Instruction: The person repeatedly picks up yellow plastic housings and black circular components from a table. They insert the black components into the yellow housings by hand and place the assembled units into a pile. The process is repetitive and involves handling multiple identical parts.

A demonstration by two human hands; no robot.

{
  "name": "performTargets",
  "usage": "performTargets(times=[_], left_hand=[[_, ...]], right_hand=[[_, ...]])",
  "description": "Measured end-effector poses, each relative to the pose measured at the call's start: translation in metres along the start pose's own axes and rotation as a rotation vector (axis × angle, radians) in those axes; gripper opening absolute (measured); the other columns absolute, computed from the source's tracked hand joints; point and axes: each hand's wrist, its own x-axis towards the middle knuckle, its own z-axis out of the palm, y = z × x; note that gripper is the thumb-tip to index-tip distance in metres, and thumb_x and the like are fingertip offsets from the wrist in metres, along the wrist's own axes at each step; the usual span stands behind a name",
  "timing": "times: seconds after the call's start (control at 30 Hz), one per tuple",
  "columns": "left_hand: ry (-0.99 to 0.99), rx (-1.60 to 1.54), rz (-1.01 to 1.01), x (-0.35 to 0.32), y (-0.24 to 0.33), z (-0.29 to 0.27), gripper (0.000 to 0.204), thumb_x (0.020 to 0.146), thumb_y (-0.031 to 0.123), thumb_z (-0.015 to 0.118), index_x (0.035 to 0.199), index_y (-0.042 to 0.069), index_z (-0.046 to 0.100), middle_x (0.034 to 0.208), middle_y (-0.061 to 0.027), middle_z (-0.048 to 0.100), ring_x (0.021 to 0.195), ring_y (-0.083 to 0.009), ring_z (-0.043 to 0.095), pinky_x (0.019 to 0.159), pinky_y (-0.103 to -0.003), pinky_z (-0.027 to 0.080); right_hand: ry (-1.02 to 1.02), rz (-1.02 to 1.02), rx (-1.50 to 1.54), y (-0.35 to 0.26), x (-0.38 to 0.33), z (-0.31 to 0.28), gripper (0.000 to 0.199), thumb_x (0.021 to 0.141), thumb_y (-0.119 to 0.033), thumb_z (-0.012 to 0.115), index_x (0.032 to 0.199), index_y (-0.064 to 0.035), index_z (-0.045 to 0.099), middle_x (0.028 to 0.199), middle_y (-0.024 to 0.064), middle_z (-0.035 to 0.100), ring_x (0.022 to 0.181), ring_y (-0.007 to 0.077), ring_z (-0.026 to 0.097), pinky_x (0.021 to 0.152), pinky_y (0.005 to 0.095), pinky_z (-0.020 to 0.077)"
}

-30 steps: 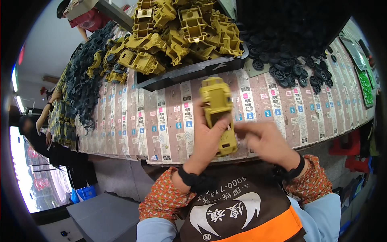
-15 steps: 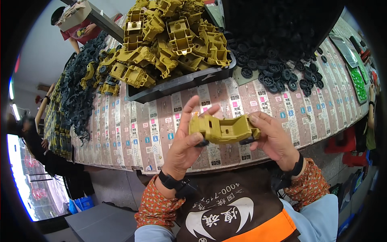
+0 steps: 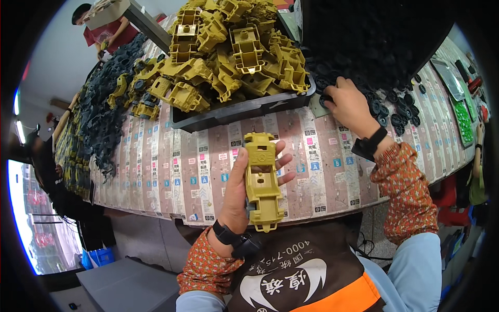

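Left hand (image 3: 244,195) gripped a yellow plastic toy-car chassis (image 3: 262,179) lengthwise, held above the near edge of the bench (image 3: 208,166). Right hand (image 3: 348,104) reached into the pile of black wheels (image 3: 384,104), fingers curled, possibly pinching one; too dark to tell. A tray of yellow chassis parts (image 3: 234,57) sat behind.

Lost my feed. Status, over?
Left hand grips yellow toy chassis. Right hand on black wheels. Nothing blocking.

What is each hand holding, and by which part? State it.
Left hand holds the yellow chassis by its middle, long sides pinched. Right hand rests on black wheels; any grip is hidden.
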Motion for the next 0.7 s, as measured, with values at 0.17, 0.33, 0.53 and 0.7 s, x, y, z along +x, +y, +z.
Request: performTargets(times=[0.17, 0.33, 0.53, 0.7], left_hand=[[0.036, 0.169, 0.015, -0.007, -0.002, -0.004, 0.064, 0.106, 0.047, 0.056, 0.154, 0.008, 0.040, 0.144, -0.0189, 0.056, 0.133, -0.0334, 0.057, 0.103, -0.049, 0.058], [0.053, 0.206, -0.049, -0.006, -0.007, -0.005, 0.066, 0.103, 0.049, 0.058, 0.153, 0.011, 0.036, 0.139, -0.0195, 0.054, 0.125, -0.0348, 0.062, 0.094, -0.050, 0.062], [0.025, 0.269, -0.008, -0.009, -0.008, 0.001, 0.068, 0.104, 0.045, 0.057, 0.157, 0.018, 0.025, 0.133, -0.0186, 0.053, 0.120, -0.0366, 0.064, 0.088, -0.050, 0.064], [0.051, 0.422, -0.006, -0.010, -0.017, 0.009, 0.077, 0.101, 0.045, 0.063, 0.162, 0.023, 0.021, 0.130, -0.0157, 0.055, 0.118, -0.0335, 0.065, 0.086, -0.051, 0.065]], right_hand=[[-0.008, 0.006, -0.029, -0.006, 0.005, 0.013, 0.025, 0.080, -0.007, 0.076, 0.102, -0.0011, 0.067, 0.108, 0.0156, 0.059, 0.106, 0.0357, 0.059, 0.085, 0.0461, 0.0548], [0.103, -0.133, 0.019, -0.005, 0.003, 0.017, 0.027, 0.079, -0.003, 0.072, 0.104, 0.0012, 0.062, 0.103, 0.0157, 0.061, 0.101, 0.0372, 0.059, 0.082, 0.0458, 0.0561], [-0.002, 0.096, 0.608, -0.048, -0.039, -0.010, 0.034, 0.088, -0.001, 0.071, 0.121, -0.0003, 0.062, 0.090, 0.0110, 0.070, 0.078, 0.0244, 0.068, 0.074, 0.0329, 0.0557], [-0.258, 0.387, 1.144, -0.099, -0.085, -0.020, 0.025, 0.094, -0.002, 0.067, 0.118, 0.0021, 0.062, 0.091, 0.0078, 0.071, 0.080, 0.0114, 0.068, 0.071, 0.0275, 0.0554]])
